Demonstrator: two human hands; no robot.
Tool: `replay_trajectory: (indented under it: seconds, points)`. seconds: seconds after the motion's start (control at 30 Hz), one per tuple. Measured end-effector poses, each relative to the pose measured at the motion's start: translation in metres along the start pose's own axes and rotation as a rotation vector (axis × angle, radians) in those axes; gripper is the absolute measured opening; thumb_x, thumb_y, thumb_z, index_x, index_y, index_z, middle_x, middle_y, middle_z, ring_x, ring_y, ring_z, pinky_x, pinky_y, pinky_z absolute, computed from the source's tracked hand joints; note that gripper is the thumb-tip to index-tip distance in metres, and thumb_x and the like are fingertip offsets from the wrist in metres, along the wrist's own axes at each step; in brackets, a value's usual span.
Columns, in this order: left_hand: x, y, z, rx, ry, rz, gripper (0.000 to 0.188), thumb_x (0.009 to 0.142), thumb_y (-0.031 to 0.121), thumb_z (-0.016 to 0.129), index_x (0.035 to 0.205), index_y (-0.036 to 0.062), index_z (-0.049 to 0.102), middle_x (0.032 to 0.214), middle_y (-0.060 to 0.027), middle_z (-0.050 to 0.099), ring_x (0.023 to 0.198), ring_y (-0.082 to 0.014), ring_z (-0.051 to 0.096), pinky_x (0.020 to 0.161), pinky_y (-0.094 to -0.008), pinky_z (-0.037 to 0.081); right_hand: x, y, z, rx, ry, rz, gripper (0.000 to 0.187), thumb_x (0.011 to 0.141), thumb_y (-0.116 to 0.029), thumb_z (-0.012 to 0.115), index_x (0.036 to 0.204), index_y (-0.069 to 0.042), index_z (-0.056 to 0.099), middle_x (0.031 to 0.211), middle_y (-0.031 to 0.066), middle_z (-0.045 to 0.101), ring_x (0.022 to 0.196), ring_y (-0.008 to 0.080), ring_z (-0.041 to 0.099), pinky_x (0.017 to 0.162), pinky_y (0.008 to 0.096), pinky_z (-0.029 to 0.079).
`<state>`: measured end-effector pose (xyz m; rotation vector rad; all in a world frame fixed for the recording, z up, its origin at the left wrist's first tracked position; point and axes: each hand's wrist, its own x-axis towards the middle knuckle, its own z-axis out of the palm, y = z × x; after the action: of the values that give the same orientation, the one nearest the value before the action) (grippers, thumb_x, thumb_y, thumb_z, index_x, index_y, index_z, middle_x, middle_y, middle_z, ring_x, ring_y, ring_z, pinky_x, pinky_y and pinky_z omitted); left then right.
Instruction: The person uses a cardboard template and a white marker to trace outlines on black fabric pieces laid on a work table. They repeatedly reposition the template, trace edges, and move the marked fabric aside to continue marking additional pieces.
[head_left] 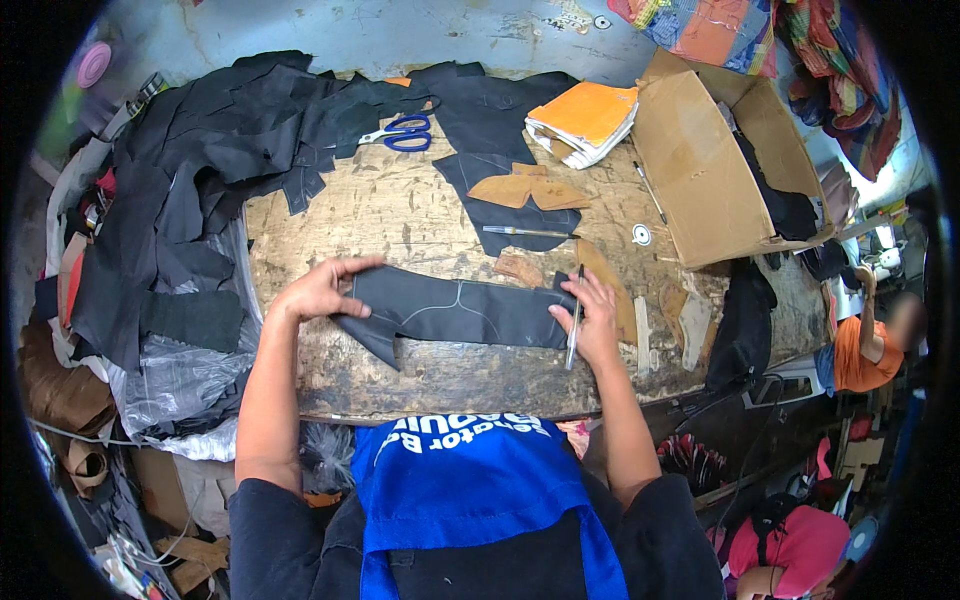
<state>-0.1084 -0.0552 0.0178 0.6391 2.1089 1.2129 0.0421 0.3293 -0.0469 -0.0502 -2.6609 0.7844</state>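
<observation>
A long black leather-like piece (pixel 470 308) with pale marked lines lies across the wooden worktable in front of me. At its left end my left hand (pixel 322 291) rests with thumb and index finger stretched apart, the thumb touching the piece. My right hand (pixel 597 312) is at the other end, its fingers closed around a slim pen (pixel 574 335) that points down toward me. Some of its fingertips touch the black piece. Beyond it, another pen (pixel 525 232) lies on a black cut piece (pixel 500 216) beside a tan curved pattern (pixel 528 191).
Blue-handled scissors (pixel 407 133) lie near a big heap of black material (pixel 220 130) at the left. A cardboard box (pixel 690 160) and orange-and-white folded cloths (pixel 582 120) stand at the back right. Tan patterns (pixel 618 290) lie by my right hand. Another person (pixel 866 350) is far right.
</observation>
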Motion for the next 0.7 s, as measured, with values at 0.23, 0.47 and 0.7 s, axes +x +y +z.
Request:
replay_trajectory:
  seconds: [0.23, 0.47, 0.7]
  points:
    - [-0.022, -0.002, 0.001, -0.559, -0.115, -0.136, 0.072, 0.067, -0.013, 0.07, 0.134, 0.0003, 0.047, 0.121, -0.013, 0.058, 0.093, -0.0098, 0.059, 0.079, -0.0229, 0.049, 0.032, 0.023, -0.001, 0.078, -0.051, -0.091, 0.045, 0.068, -0.03, 0.079, 0.104, -0.008, 0.065, 0.117, 0.0114, 0.062, 0.123, 0.0334, 0.046, 0.103, 0.0482, 0.03]
    - [-0.032, -0.009, -0.024, 0.262, 0.009, -0.156, 0.075, 0.059, -0.01, 0.06, 0.132, 0.007, 0.051, 0.12, -0.0154, 0.06, 0.109, -0.0234, 0.057, 0.096, -0.0294, 0.042, 0.057, 0.021, -0.006, 0.228, -0.017, 0.078, 0.034, 0.071, -0.025, 0.077, 0.097, -0.005, 0.066, 0.106, 0.0138, 0.066, 0.114, 0.0332, 0.054, 0.1, 0.0416, 0.037]
    - [-0.035, -0.014, -0.065, 1.049, 0.906, -0.342, 0.053, 0.066, 0.0, 0.065, 0.119, 0.0093, 0.062, 0.116, -0.0195, 0.061, 0.107, -0.0331, 0.058, 0.093, -0.0376, 0.046, 0.109, 0.008, 0.03, -0.036, 0.057, -0.193, 0.018, 0.079, -0.006, 0.062, 0.095, -0.009, 0.068, 0.107, 0.0094, 0.067, 0.111, 0.0318, 0.055, 0.096, 0.0407, 0.041]
